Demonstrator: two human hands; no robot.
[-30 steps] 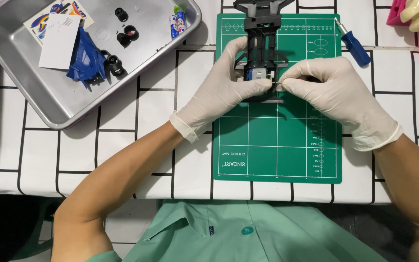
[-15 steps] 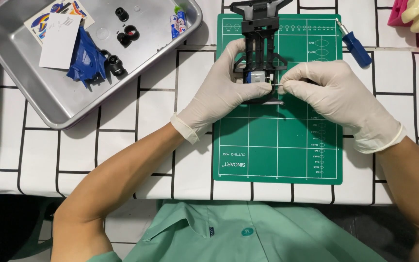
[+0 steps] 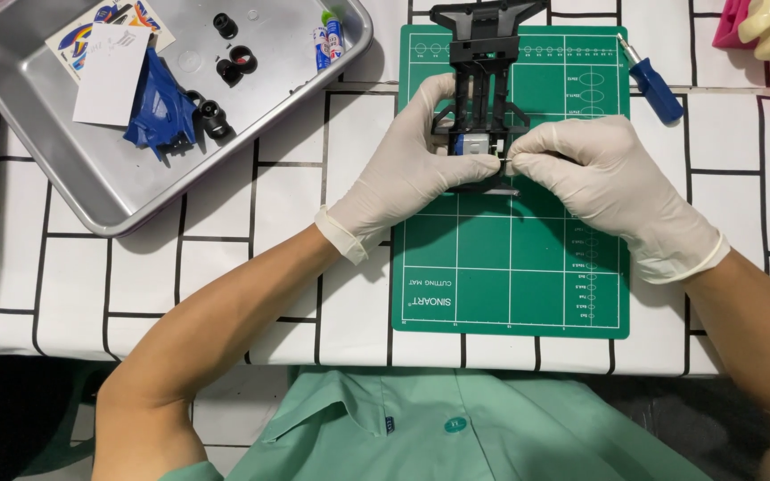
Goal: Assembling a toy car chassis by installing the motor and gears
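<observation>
Head view: a black chassis (image 3: 483, 98) is steadied on the mat (image 3: 510, 267) by the closed left hand (image 3: 407, 183) while a small part is pinched at its side by the right hand (image 3: 603, 183).

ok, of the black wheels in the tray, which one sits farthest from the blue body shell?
The top wheel, alone near the tray's far rim; the others lie closer to the blue shell.

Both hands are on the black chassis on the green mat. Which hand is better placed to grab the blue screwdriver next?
Right, probably. The blue screwdriver lies on the mat's far right edge, just beyond the right hand. The left hand grips the black chassis on the opposite side.
</observation>
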